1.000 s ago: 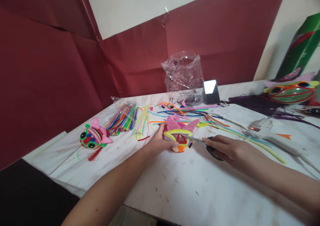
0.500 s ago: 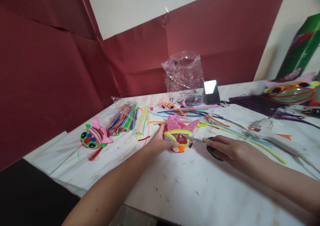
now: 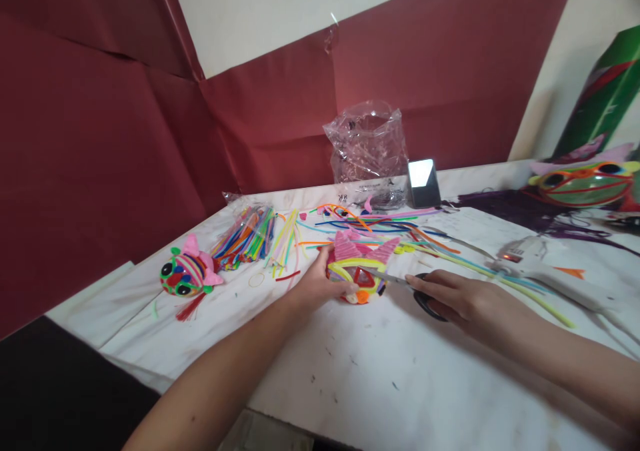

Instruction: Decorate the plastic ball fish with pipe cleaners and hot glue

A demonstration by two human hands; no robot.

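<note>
My left hand [image 3: 316,282] grips a small colourful craft fish [image 3: 359,270] with pink fins and yellow strips, resting on the white table [image 3: 400,378]. My right hand [image 3: 457,298] holds black-handled scissors [image 3: 411,287], their blades pointing left onto the fish's side. A finished craft fish [image 3: 187,274] with black eyes and a red tail lies to the left, away from both hands.
Loose coloured strips [image 3: 380,228] are scattered behind the fish, and a bundle of strips [image 3: 243,236] lies at left. A clear plastic bag [image 3: 367,144] and a phone [image 3: 423,182] stand at the back. A glue gun [image 3: 537,270] lies at right, with a bigger green fish [image 3: 583,183] beyond.
</note>
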